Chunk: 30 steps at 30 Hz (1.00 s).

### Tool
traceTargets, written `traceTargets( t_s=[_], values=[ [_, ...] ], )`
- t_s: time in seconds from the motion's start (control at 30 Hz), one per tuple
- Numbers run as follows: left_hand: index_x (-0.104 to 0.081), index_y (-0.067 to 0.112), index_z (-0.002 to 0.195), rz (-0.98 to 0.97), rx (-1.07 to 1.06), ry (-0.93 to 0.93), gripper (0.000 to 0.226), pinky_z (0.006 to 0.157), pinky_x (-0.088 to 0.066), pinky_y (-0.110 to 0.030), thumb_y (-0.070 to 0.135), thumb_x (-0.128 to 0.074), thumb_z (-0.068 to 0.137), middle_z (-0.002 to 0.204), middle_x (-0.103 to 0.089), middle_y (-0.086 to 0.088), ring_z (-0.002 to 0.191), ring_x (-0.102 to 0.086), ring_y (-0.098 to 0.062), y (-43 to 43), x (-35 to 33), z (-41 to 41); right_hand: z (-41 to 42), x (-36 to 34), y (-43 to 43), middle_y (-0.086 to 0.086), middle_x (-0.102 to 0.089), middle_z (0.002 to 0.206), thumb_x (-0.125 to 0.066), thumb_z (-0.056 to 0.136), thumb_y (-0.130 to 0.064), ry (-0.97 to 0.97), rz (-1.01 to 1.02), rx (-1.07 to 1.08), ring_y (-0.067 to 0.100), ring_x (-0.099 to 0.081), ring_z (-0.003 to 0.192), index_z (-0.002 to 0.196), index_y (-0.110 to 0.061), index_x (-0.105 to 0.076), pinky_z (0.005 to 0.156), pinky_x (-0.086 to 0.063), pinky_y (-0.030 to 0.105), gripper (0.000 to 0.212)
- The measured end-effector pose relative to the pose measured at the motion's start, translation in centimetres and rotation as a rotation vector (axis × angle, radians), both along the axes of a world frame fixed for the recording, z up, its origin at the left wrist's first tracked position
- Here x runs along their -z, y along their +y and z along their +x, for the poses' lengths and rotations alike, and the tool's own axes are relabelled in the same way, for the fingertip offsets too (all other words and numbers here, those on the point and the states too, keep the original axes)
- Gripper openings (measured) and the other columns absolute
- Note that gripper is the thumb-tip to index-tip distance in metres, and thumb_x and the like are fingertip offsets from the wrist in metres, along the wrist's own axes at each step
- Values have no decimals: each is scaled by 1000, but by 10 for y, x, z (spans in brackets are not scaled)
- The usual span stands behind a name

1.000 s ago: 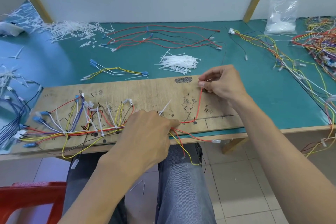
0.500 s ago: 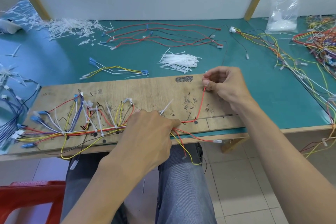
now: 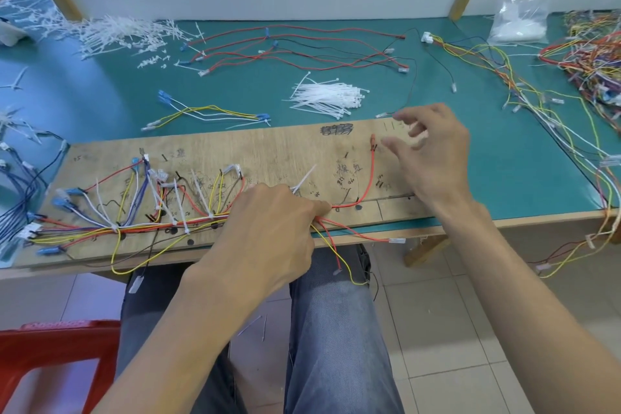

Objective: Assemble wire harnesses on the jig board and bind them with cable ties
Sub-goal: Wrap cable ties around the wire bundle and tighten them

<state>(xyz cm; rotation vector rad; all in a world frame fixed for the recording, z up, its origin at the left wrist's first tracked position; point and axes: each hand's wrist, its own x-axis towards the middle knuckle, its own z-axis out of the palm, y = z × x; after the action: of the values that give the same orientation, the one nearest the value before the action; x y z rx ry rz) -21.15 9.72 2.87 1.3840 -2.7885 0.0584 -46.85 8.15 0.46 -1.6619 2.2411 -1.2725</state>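
One blacked-out scribble [image 3: 337, 129] on jig board [image 3: 235, 151]; unreadable.

Bright even light; edges bowed; fingers perhaps motion-blurred.

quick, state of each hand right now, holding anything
left hand: closed, pinching the wire bundle on the jig board
right hand: open, fingers spread, holding nothing
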Motion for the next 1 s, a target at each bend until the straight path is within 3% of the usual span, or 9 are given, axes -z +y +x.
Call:
traceTargets(
  t_s=[0.07, 0.17, 0.3, 0.43, 0.6, 0.67, 0.77, 0.9, 1.0],
  values=[
    [-49, 58, 143, -3, 2, 6, 58, 63, -31, -35, 34, -52, 90, 96, -65, -1, 89, -65, -31, 0, 1, 0, 11, 2, 40, -12, -63, 91, -82, 87, -35, 6, -41, -115, 10, -59, 81, 96, -27, -74, 75, -49, 27, 14],
    [-50, 59, 142, -10, 1, 18, 56, 63, -32, -35, 36, -52, 91, 95, -66, -1, 88, -65, -31, 0, 1, 0, 25, 16, 94, -15, -62, 97, -78, 87, -53, 127, 110, -293, 11, -58, 95, 96, -29, -75, 82, -47, 27, 26],
    [-50, 59, 142, -18, 1, 28, 55, 62, -31, -35, 37, -52, 92, 96, -65, 0, 87, -64, -31, 2, 2, 1, 23, 33, 114, -1, -62, 104, -85, 88, -27, 300, 53, -347, 23, -55, 96, 96, -16, -79, 80, -50, 38, 15],
    [-49, 61, 142, -7, -2, 41, 55, 63, -32, -36, 39, -50, 91, 98, -66, -1, 88, -65, -32, 3, 2, 3, 24, 38, 114, 1, -66, 99, -73, 97, -16, 415, 2, -411, 28, -56, 90, 93, -9, -74, 75, -51, 40, 8],
    [-54, 59, 138, -14, 12, 26, 55, 61, -31, -35, 37, -52, 88, 93, -70, -2, 84, -67, -33, 3, 0, 4, 21, 20, 99, -11, -61, 90, -72, 97, -11, 198, 128, -363, 7, -53, 83, 92, -18, -66, 77, -47, 26, 11],
    [-53, 58, 139, -20, 12, 11, 55, 61, -31, -36, 37, -52, 88, 91, -69, -2, 83, -67, -33, 4, 1, 2, 19, 10, 87, -15, -64, 84, -77, 93, -12, 90, 205, -290, 5, -57, 81, 88, -23, -70, 73, -43, 13, 15],
    [-51, 53, 139, -35, 28, -32, 54, 62, -29, -37, 38, -53, 88, 86, -67, -1, 79, -67, -32, 8, 1, 2, 12, 2, 71, -18, -70, 77, -83, 88, -14, -63, 288, -207, 0, -63, 79, 83, -28, -76, 67, -43, 7, 17],
    [-42, 53, 145, -63, 35, -63, 55, 66, -30, -39, 41, -50, 91, 94, -66, -1, 82, -66, -30, 10, 4, 3, 8, -4, 59, -7, -77, 78, -89, 82, -9, -344, 271, -168, 6, -72, 76, 91, -23, -76, 74, -56, 18, 21],
    [-32, 51, 152, -58, 27, -101, 60, 86, -44, -44, 43, -50, 95, 107, -65, -6, 95, -62, -32, 12, 10, 0, 9, -4, 54, -1, -78, 82, -88, 81, -3, -436, 236, -156, 14, -75, 78, 92, -20, -75, 78, -62, 31, 24]
  ],
)
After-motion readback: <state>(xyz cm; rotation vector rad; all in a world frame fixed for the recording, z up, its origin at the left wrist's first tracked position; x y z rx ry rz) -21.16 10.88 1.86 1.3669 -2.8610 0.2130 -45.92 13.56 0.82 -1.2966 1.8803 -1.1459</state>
